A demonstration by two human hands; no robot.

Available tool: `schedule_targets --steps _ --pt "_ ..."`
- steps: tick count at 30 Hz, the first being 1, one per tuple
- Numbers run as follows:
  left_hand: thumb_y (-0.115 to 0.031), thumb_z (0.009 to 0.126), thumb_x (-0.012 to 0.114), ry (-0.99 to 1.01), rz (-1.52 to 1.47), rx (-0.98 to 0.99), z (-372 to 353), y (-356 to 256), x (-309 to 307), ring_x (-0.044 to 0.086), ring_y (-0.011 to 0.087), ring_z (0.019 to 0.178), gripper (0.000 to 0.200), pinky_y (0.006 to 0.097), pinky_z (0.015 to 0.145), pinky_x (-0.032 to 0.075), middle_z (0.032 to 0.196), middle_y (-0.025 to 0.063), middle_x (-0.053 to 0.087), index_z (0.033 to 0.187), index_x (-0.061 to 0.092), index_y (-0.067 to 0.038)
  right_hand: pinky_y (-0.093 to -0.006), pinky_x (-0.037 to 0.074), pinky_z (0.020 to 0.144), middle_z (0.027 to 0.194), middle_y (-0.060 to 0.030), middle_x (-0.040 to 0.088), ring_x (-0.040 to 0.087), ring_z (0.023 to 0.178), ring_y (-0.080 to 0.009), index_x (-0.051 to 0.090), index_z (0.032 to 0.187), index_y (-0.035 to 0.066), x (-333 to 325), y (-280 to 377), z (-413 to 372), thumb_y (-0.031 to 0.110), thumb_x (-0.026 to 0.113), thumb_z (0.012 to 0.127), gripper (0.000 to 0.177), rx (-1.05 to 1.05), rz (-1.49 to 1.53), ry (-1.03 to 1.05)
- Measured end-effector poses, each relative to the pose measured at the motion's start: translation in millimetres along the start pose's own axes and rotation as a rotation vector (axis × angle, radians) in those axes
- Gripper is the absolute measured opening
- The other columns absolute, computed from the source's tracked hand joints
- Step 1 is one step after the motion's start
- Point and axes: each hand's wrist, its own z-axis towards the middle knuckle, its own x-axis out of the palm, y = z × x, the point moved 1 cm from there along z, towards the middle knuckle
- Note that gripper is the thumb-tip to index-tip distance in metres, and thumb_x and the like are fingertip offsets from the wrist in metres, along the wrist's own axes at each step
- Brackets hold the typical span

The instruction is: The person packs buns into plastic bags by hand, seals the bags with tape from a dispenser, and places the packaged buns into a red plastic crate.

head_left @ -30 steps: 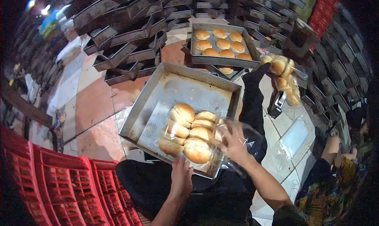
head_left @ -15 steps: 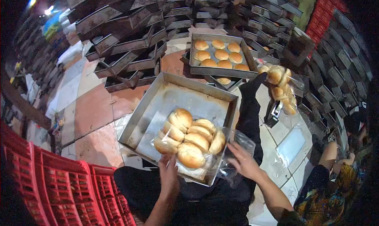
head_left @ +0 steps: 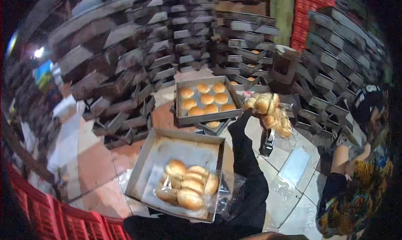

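A square metal baking tray (head_left: 144,168) rests tilted at my lap. In it lie several golden buns (head_left: 190,200), grouped inside a clear plastic bag (head_left: 234,192) whose loose open end hangs over the tray's right wall. Neither of my hands shows now. Only a sliver of skin (head_left: 274,236) appears at the bottom edge, right of the tray, too little to show any fingers. My dark-clothed leg (head_left: 251,168) stretches forward beside the tray.
Ahead stands another tray (head_left: 180,101) of round buns, above a further tray. Bagged buns (head_left: 272,114), a black stapler-like tool (head_left: 267,142) and plastic bags (head_left: 295,164) lie on the tiles. Stacked trays surround me. Red crates (head_left: 54,210) stand left; a person (head_left: 351,189) sits right.
Both hands have left the bagged buns and gone out of view. My head view has tilted up and turned right, so the trays appear lower and further left.
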Motion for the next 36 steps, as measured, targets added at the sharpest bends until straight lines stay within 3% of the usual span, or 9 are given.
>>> schedule_targets --steps 5,7,8,24,26,29,32,34,36 --pt "-0.041 0.088 0.054 -0.164 0.073 0.067 17.5 -68.8 3.3 0.053 0.0290 0.105 0.055 0.0376 0.087 0.042 0.119 0.0140 0.053 0.123 0.050 0.000 -0.0349 0.032 0.102 0.125 -0.0154 0.043 0.043 0.116 -0.0247 0.028 0.132 0.001 -315.1 1.1 -128.1 0.023 0.062 0.083 0.064 -0.723 -0.317 -1.696" --pt "-0.041 0.088 0.054 -0.201 0.085 0.084 19.1 -82.0 3.2 0.053 0.0289 0.105 0.054 0.0378 0.087 0.042 0.119 0.0139 0.053 0.123 0.049 0.000 -0.0350 0.032 0.103 0.127 -0.0150 0.044 0.043 0.116 -0.0239 0.024 0.134 -0.001 -430.5 -61.1 -197.2 0.022 0.060 0.083 0.067 -1.150 -0.625 -1.905" --pt "-0.041 0.088 0.054 -0.218 0.093 0.090 20.0 -87.2 2.3 0.053 0.0289 0.105 0.054 0.0379 0.087 0.042 0.120 0.0138 0.053 0.123 0.049 0.000 -0.0349 0.032 0.103 0.126 -0.0148 0.044 0.044 0.116 -0.0238 0.025 0.133 -0.001 -440.2 -54.1 -203.8 0.022 0.060 0.083 0.065 -1.090 -0.538 -1.994" --pt "-0.039 0.088 0.053 -0.305 0.174 0.177 36.2 -111.1 -19.8 0.052 0.0283 0.105 0.052 0.0395 0.088 0.040 0.120 0.0129 0.052 0.123 0.049 -0.001 -0.0335 0.038 0.099 0.123 -0.0119 0.051 0.050 0.113 -0.0226 0.048 0.117 -0.001 -391.8 -13.9 -150.6 0.022 0.053 0.084 0.040 -0.633 -0.702 -2.078" --pt "-0.039 0.088 0.053 -0.318 0.179 0.207 41.6 -101.0 -26.4 0.052 0.0282 0.105 0.052 0.0397 0.088 0.040 0.120 0.0128 0.052 0.123 0.049 -0.001 -0.0333 0.039 0.099 0.122 -0.0115 0.052 0.051 0.113 -0.0225 0.050 0.114 -0.001 -298.3 -22.9 -88.1 0.022 0.053 0.084 0.038 -0.422 -1.099 -1.791" --pt "-0.039 0.088 0.053 -0.338 0.167 0.218 52.2 -84.5 -43.1 0.052 0.0281 0.105 0.052 0.0401 0.088 0.040 0.120 0.0126 0.052 0.123 0.049 -0.001 -0.0330 0.040 0.098 0.122 -0.0110 0.053 0.052 0.113 -0.0222 0.055 0.111 -0.001 -199.9 -72.0 -13.1 0.022 0.051 0.084 0.036 -0.469 -1.647 -0.836" --pt "-0.038 0.088 0.053 -0.371 0.132 0.176 67.6 -58.0 -60.5 0.052 0.0280 0.105 0.052 0.0404 0.088 0.039 0.121 0.0124 0.051 0.123 0.049 -0.001 -0.0370 0.047 0.077 0.093 -0.0126 0.063 0.060 0.084 -0.0218 0.061 0.095 0.001 -270.0 73.4 33.6 0.018 0.056 0.082 0.021 0.306 -0.758 -1.033" --pt "-0.038 0.088 0.053 -0.386 0.104 0.104 74.3 -40.0 -70.6 0.051 0.0279 0.106 0.051 0.0406 0.088 0.039 0.121 0.0123 0.051 0.123 0.049 -0.001 -0.0349 0.048 0.072 0.087 -0.0140 0.064 0.061 0.077 -0.0232 0.060 0.093 0.000 -402.4 23.1 -12.8 0.021 0.059 0.083 0.024 0.530 -0.774 -1.166" --pt "-0.038 0.088 0.053 -0.389 0.075 0.026 78.7 -14.5 -71.0 0.051 0.0278 0.106 0.051 0.0408 0.088 0.039 0.121 0.0122 0.051 0.124 0.049 -0.002 -0.0357 0.049 0.071 0.089 -0.0176 0.064 0.063 0.080 -0.0261 0.058 0.097 -0.002 -488.0 5.4 -52.8 0.021 0.063 0.082 0.028 0.594 -1.354 -1.159"
